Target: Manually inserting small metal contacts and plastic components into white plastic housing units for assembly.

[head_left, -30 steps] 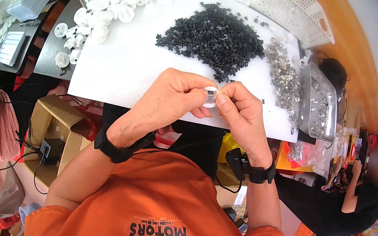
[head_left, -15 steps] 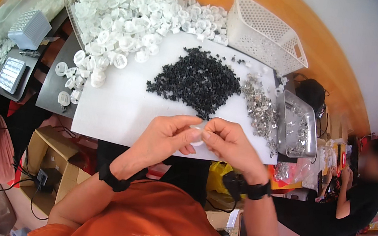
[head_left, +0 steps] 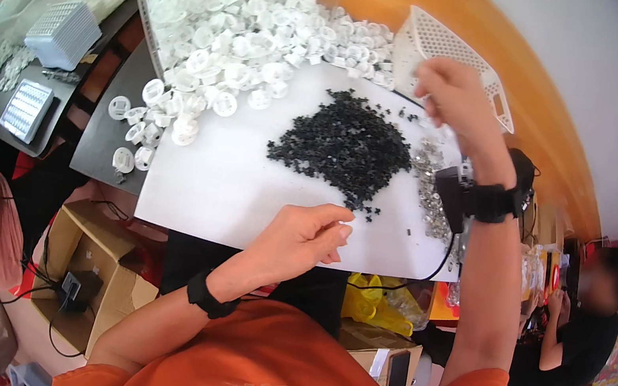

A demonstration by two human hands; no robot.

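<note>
The right hand point(head_left: 458, 95) is raised over the far right corner of the white counter point(head_left: 215, 179), just beside the white perforated basket point(head_left: 457, 55); its fingers are curled, but I cannot tell whether they hold anything. The left hand point(head_left: 302, 236) rests at the near edge, fingers loosely curled with nothing visible in them. Between them lies the pile of small black parts point(head_left: 352, 147), with white round caps point(head_left: 245, 32) heaped at the far left.
</note>
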